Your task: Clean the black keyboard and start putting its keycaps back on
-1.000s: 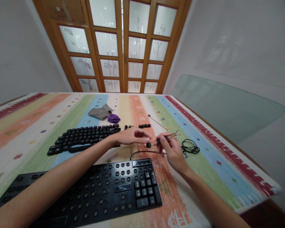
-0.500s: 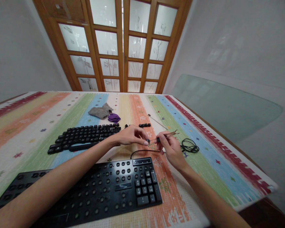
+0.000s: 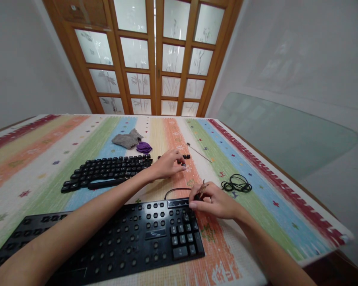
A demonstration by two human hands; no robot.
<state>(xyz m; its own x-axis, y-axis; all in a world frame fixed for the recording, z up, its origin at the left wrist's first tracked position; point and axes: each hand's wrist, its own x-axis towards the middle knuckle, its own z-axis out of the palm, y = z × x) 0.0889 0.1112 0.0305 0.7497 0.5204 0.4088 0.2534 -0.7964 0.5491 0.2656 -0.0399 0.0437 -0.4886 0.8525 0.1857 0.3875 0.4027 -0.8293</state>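
My right hand [image 3: 213,200]'s gripping the wire tool [image 3: 202,188] mid-body, prolly for control, while my left hand [image 3: 168,164] pinches a keycap [image 3: 183,164].

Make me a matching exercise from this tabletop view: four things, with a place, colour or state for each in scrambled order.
1. Right hand
2. Black keyboard
3. Rumpled cloth item
4. Cord coil

A. Purple, beside the grey cloth
B. Mostly bare of keycaps, though number-pad keys are fitted
C. Loosely looped, on the tablecloth to the right of the keyboard
D. Holding a wire tool near the keyboard's far right corner

Pairs: 1-D, 2-B, 3-A, 4-C
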